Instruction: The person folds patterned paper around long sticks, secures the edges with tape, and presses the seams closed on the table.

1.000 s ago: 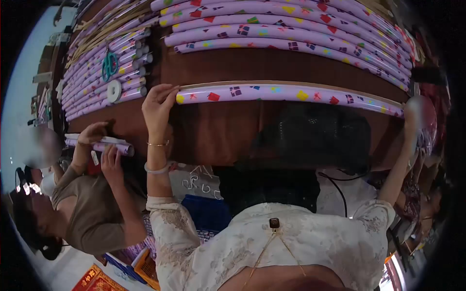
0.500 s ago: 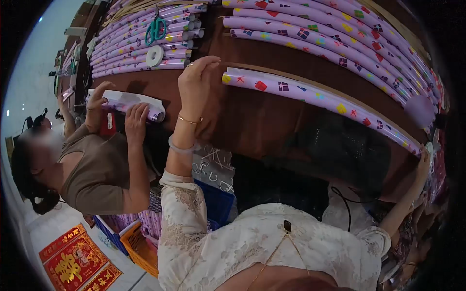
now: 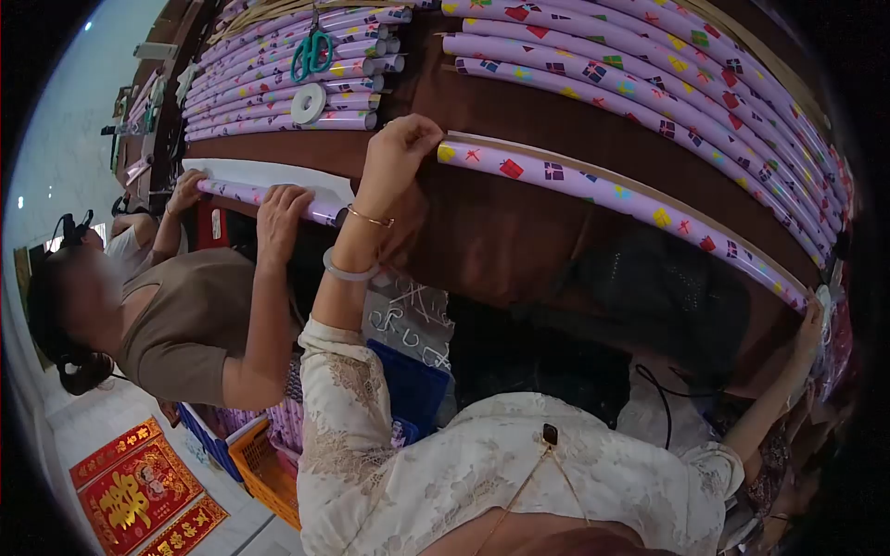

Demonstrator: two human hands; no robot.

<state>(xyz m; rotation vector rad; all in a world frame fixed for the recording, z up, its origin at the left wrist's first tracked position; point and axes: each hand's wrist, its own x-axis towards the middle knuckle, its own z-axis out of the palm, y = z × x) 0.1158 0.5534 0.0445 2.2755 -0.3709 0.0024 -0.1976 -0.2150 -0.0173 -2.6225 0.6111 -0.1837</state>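
Note:
A lilac roll of wrapping paper point(image 3: 607, 199) printed with coloured gift boxes lies across the table in front of me. A narrow brown strip point(image 3: 519, 150) runs along its far side. At the roll's left end, my left hand point(image 3: 404, 156) is closed in a pinch, its fingertips touching or almost touching the end. Whatever the pinch holds is too small to make out. Far to the right, my right hand point(image 3: 808, 326) has its fingers curled at the roll's other end, beside a small white object point(image 3: 823, 298). Lens distortion makes that grip hard to see.
Several finished-looking rolls point(image 3: 649, 88) lie behind, and another stack point(image 3: 278, 93) to the left carries green scissors point(image 3: 311, 57) and a white tape ring point(image 3: 308, 103). A co-worker point(image 3: 199, 315) handles a roll at left. Blue point(image 3: 408, 385) and orange crates point(image 3: 269, 473) stand below.
My left hand has moved slightly down and right to the roll's end, and its fingers have closed into a pinch. The co-worker's hands have shifted along their roll, with more white paper spread out.

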